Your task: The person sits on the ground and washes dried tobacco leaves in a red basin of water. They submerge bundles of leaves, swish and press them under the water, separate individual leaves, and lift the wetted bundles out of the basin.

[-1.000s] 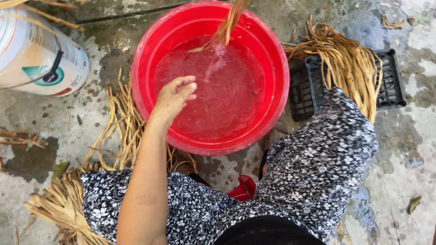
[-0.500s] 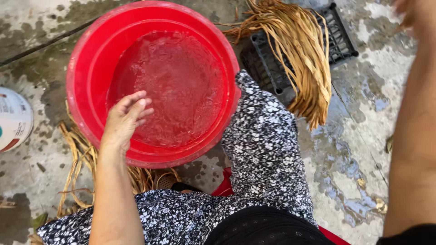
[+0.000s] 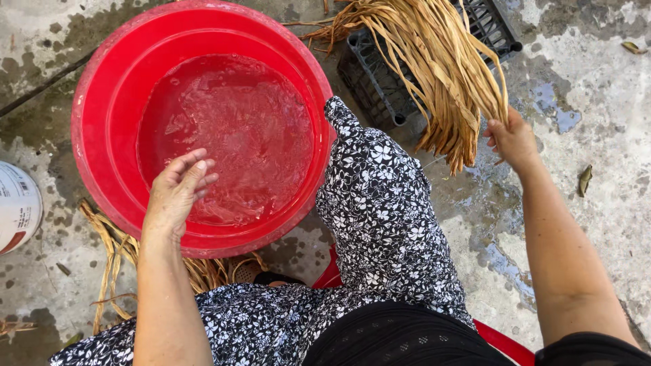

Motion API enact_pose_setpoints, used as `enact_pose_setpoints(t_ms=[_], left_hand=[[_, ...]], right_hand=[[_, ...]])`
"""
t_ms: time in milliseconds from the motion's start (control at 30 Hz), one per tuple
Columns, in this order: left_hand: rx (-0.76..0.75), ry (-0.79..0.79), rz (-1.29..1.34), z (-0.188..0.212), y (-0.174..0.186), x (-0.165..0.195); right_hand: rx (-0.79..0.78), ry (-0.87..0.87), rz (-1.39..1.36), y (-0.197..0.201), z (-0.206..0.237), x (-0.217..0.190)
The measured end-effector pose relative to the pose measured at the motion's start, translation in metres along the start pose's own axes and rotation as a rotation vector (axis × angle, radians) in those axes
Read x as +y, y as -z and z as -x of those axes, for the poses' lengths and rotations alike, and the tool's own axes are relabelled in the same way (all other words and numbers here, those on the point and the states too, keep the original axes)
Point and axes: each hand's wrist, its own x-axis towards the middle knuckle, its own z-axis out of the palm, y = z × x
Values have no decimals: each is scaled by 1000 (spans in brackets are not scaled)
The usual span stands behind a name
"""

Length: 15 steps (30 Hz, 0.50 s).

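A big red basin (image 3: pixel 102 88) holding rippling water stands on wet concrete in front of me. My left hand (image 3: pixel 178 191) hovers over its near rim, fingers loosely together, holding nothing. To the right, a thick bundle of dried tan leaf strips (image 3: pixel 441 74) drapes over a black plastic crate (image 3: pixel 376 81). My right hand (image 3: pixel 513 140) grips the lower right end of that bundle. My knees, in black-and-white floral trousers (image 3: pixel 380 203), sit between basin and crate.
More dried strips (image 3: pixel 112 251) lie on the ground under the basin's near left side. A white bucket (image 3: pixel 17 207) shows at the left edge. A red stool edge (image 3: pixel 505 342) is under me. Loose dry leaves (image 3: pixel 584 179) and puddles dot the concrete at right.
The view has swung right and the basin has shifted left. My right hand has come into sight and taken hold of the strip bundle on the crate. My left hand stays at the basin rim.
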Motion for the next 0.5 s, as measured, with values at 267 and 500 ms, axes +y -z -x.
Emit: enact_pose_setpoints(t_ms=[267,500], left_hand=[[29,-13,13,12,10,-5],[61,-30,-61,17,9,-8]], right_hand=[[94,19,85,-35,15,62],[149,-22,137,-40,4,59]])
